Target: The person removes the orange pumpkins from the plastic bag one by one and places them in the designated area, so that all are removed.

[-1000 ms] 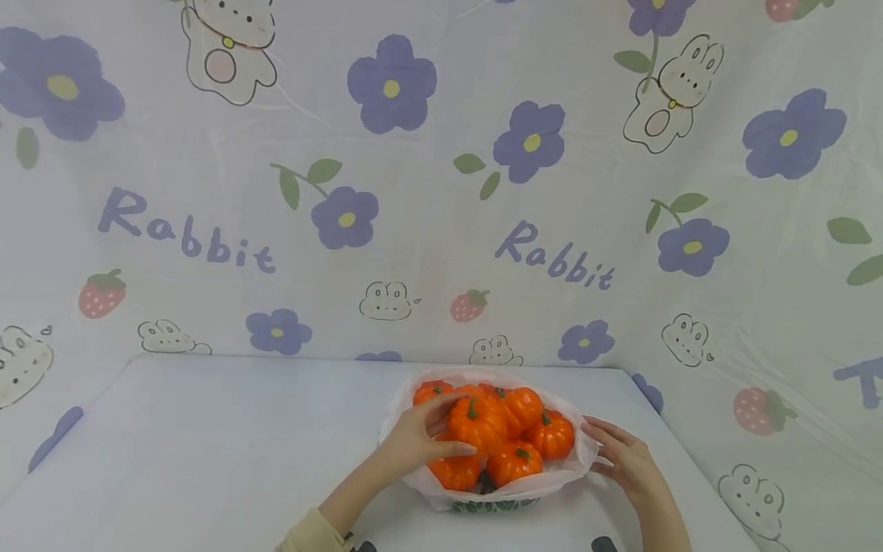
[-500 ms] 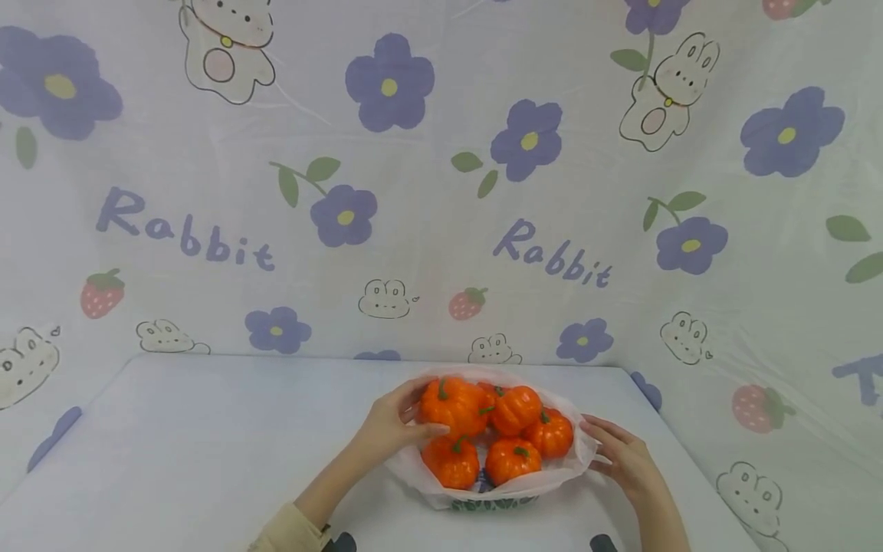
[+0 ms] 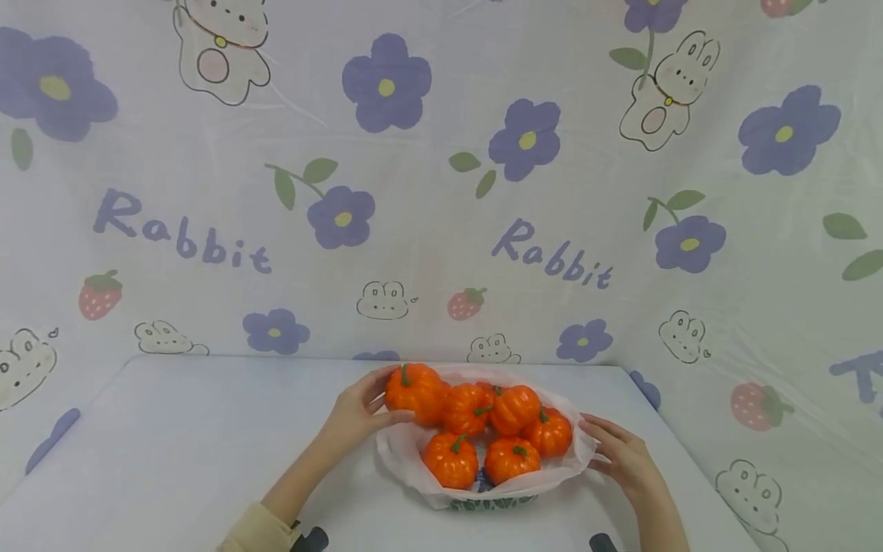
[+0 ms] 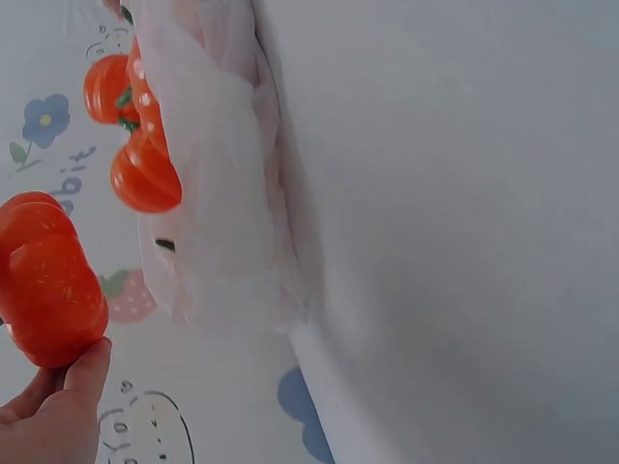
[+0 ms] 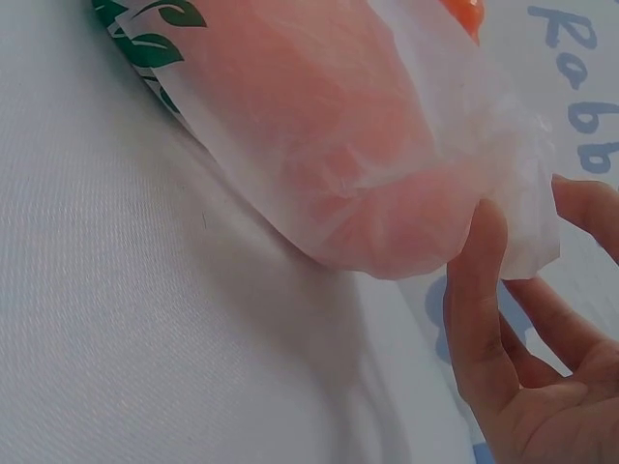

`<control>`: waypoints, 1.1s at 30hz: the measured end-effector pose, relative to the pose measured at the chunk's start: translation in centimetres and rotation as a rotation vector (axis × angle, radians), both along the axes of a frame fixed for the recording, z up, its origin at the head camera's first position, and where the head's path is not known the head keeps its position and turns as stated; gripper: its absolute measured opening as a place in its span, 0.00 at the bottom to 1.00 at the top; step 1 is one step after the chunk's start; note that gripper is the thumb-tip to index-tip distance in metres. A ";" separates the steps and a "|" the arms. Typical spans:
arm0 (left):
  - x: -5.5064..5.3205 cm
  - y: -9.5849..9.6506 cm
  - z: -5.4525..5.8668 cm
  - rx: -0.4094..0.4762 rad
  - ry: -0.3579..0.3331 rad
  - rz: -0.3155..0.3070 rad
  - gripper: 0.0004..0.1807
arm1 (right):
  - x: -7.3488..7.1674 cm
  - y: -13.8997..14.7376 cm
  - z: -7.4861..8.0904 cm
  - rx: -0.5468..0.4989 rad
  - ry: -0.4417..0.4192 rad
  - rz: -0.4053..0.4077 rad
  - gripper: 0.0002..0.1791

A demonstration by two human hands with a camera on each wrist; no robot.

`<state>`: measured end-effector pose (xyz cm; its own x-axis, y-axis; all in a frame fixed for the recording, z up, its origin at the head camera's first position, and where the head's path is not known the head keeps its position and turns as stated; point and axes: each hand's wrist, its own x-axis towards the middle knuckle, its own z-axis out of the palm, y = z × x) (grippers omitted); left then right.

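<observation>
My left hand (image 3: 359, 410) holds an orange toy pumpkin (image 3: 416, 395) with a green stem, thumb and fingers about its left side, at the left rim of a white plastic bag (image 3: 407, 460). In the left wrist view that pumpkin (image 4: 48, 280) sits apart from the bag (image 4: 222, 193). Several more orange pumpkins (image 3: 450, 461) lie in the open bag. On the bag's right side, my right hand (image 3: 621, 452) pinches its edge; the right wrist view shows the thumb (image 5: 484, 290) on the thin plastic (image 5: 522, 203).
The bag stands on a white-covered table (image 3: 207, 445), near its right side. Green leaf print (image 3: 493, 504) shows low on its front. Behind hangs a curtain (image 3: 428, 230) printed with flowers, rabbits and strawberries.
My left hand has carried its pumpkin leftward from the middle of the pile to the bag's left rim, uncovering another pumpkin. My right hand stays at the bag's edge.
</observation>
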<state>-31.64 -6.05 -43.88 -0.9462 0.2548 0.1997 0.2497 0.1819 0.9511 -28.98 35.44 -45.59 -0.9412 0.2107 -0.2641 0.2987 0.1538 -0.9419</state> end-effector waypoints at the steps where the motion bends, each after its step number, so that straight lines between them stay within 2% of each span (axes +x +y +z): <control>1: -0.1 -0.4 0.0 -0.011 0.001 0.011 0.42 | 0.0 0.0 0.0 0.000 0.000 -0.001 0.41; 8: -0.5 -3.1 -0.1 -0.060 -0.032 0.095 0.42 | 0.2 0.0 0.1 -0.003 -0.001 0.000 0.39; 13: -0.5 -5.4 -0.5 -0.076 -0.033 0.147 0.43 | 0.2 0.0 0.1 -0.014 0.005 -0.001 0.38; 19: -0.6 -7.9 -1.0 -0.113 -0.002 0.185 0.45 | 0.3 0.1 0.0 -0.014 0.007 -0.003 0.37; 33: 0.0 -13.2 -0.7 -0.203 0.000 0.264 0.48 | 0.2 0.1 -0.1 -0.015 0.013 -0.010 0.38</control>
<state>-31.63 -19.21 -44.53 -0.9848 0.0353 0.1700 0.1687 0.4262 0.8888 -28.76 35.51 -45.64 -0.9424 0.2158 -0.2556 0.2883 0.1365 -0.9478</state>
